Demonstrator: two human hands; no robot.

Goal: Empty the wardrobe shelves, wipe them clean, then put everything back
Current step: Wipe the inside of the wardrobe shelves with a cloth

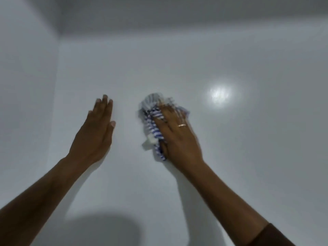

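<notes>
With nothing left on the glossy white wardrobe shelf (177, 68), the person is plainly working through the wiping step rather than the emptying or the restocking. The right hand (175, 134) is pressing down on a crumpled blue-and-white striped cloth (152, 119), its fingers spread over the top of the bundle and, as far as the blur lets me judge, curling into the folds to keep hold of it; a thin ring (182, 125) is showing on one finger. The cloth is lying bunched on the shelf board towards the middle, sticking out to the left of that hand and beyond its fingertips. The left hand (95, 132) is holding nothing: its fingers are lying straight and close together, palm down, flat on or just over the shelf, well apart from the cloth and nearer the white left side wall (26, 86). A bright patch of reflected light (220, 94) is sitting on the shelf to the right of the cloth.

I'd judge the next move calls for steady downward pressure while sweeping the cloth across the parts farthest from it, the back edge, the left corner and the wide stretch on the right, with the empty hand bracing. The putting back is not yet begun.
</notes>
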